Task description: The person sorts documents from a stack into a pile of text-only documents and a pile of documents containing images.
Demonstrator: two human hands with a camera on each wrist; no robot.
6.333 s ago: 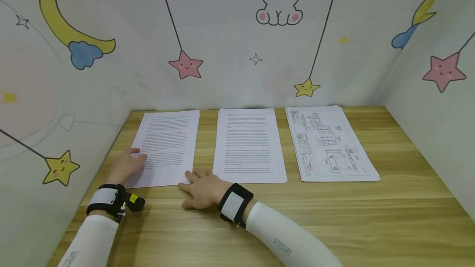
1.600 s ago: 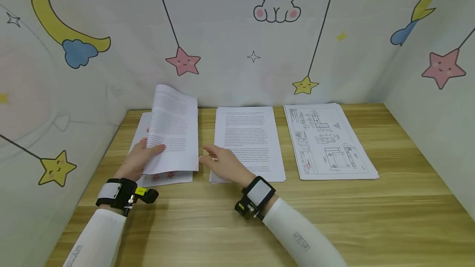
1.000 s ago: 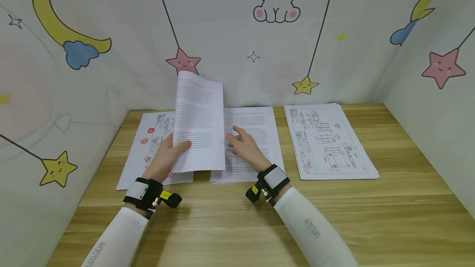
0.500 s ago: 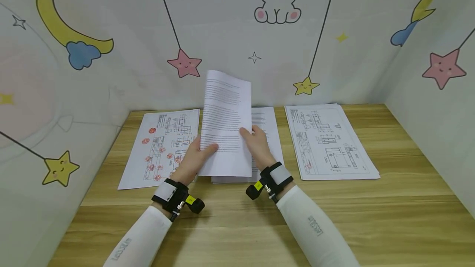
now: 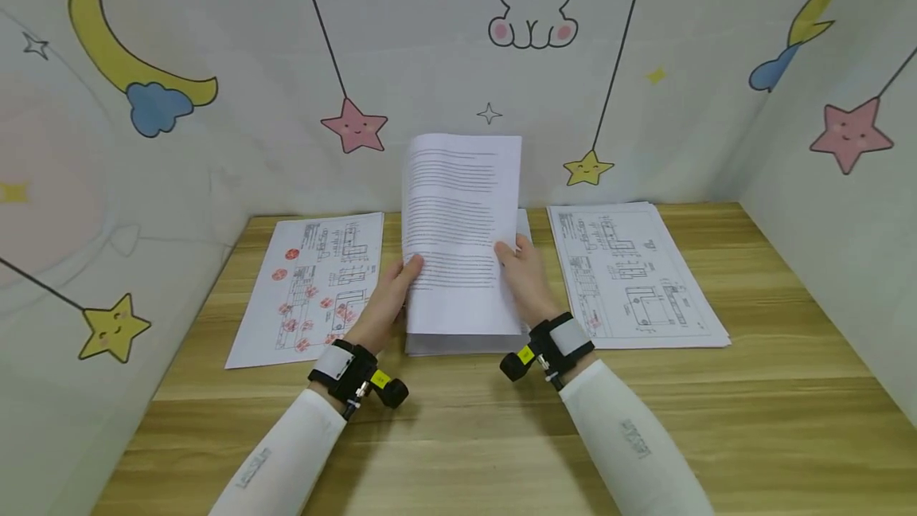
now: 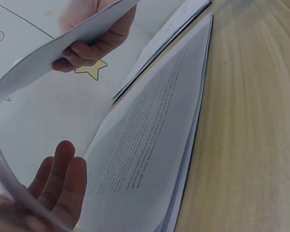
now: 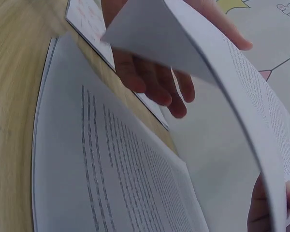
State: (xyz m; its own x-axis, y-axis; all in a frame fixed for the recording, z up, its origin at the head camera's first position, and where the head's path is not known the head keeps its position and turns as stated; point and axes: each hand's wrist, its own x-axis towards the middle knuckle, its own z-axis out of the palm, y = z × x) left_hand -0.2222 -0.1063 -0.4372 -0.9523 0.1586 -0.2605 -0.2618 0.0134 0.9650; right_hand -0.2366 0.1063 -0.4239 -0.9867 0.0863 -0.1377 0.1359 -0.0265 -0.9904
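Both hands hold a thin stack of printed paper (image 5: pixel 454 213) raised over the middle pile. My left hand (image 5: pixel 383 305) grips its left edge, thumb on the printed face and fingers behind. On the opposite edge, my right hand (image 5: pixel 526 281) pinches the sheets the same way. The stack bows between them, its curve plain in the right wrist view. Below lies the middle pile of text pages (image 6: pixel 140 140), mostly hidden from the head view; a gap separates it from the raised sheets in both wrist views.
At the left lies a drawing sheet with red stamps (image 5: pixel 315 285). A pile of technical drawings (image 5: pixel 637 277) lies at the right. The wooden table (image 5: pixel 458 436) meets a white wall covering (image 5: pixel 444 38) with cartoon prints behind and at both sides.
The text sheets have been lifted off the left pile, uncovering the red-stamped drawing, and carried right over the middle pile. The right hand has taken hold of their right edge.
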